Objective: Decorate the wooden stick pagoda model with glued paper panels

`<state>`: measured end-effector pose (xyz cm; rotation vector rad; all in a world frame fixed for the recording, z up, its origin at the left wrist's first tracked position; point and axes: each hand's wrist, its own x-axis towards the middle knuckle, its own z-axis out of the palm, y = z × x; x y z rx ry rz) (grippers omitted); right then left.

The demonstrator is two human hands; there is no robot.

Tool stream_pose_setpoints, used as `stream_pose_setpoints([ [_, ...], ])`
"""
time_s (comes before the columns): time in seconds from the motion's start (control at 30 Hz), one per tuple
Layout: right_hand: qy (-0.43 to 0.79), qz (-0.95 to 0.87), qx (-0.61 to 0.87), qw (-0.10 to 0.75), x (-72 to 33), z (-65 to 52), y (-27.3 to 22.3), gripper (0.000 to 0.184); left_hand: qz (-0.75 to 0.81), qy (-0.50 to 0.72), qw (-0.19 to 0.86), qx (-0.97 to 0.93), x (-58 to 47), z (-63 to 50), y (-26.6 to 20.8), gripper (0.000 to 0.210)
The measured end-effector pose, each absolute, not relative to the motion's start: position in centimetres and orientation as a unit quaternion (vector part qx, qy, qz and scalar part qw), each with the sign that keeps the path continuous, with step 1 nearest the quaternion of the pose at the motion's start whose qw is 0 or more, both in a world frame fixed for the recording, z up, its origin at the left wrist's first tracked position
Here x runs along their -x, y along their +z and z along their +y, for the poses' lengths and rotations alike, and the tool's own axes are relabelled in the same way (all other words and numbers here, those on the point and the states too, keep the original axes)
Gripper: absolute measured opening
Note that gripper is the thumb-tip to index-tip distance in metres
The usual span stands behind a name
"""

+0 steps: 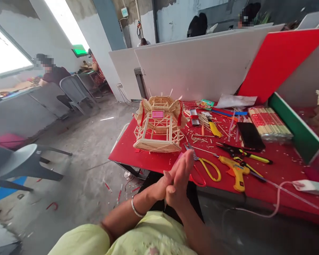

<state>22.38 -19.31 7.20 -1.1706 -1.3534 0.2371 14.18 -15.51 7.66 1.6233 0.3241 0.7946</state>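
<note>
My left hand [161,187] and my right hand [180,189] are pressed palm to palm in front of my chest. Their fingers stretch forward, and nothing shows between them; the space between the palms is hidden. A pale bracelet circles my left wrist. Just beyond my fingertips, a small pavilion model [157,144] built of thin wooden sticks stands upright on the red table [127,156]. It bears a pink plaque [157,114] and red tassels. Beside my right hand lie scissors [211,170] with yellow and red handles, partly covered by my fingers.
A yellow glue gun [235,171], pliers [251,156], a black phone [250,136] and a yellow-handled cutter [214,128] lie to the right among loose sticks. Packed sticks [269,124] sit near a green board [297,127]. A grey chair [18,163] stands left; other people sit farther back.
</note>
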Motion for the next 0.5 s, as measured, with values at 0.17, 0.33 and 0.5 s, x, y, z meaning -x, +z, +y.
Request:
stream_pose_setpoints([
  [0.17, 0.076, -0.418, 0.596, 0.681, -26.2, -16.0, 8.7, 0.062, 0.061, 0.271, 0.621, -0.733, -11.1, -15.9, 9.4, 0.095],
  [0.33, 0.171, -0.34, 0.597, 0.706, -26.3, -13.4, 8.3, 0.056, 0.127, 0.363, 0.564, -0.731, -8.1, -14.2, 10.0, 0.05],
  [0.5, 0.178, -0.376, 0.605, 0.679, -25.8, -12.6, 7.9, 0.048, 0.355, 0.62, 0.311, -0.627, -5.7, -11.2, 8.4, 0.016],
])
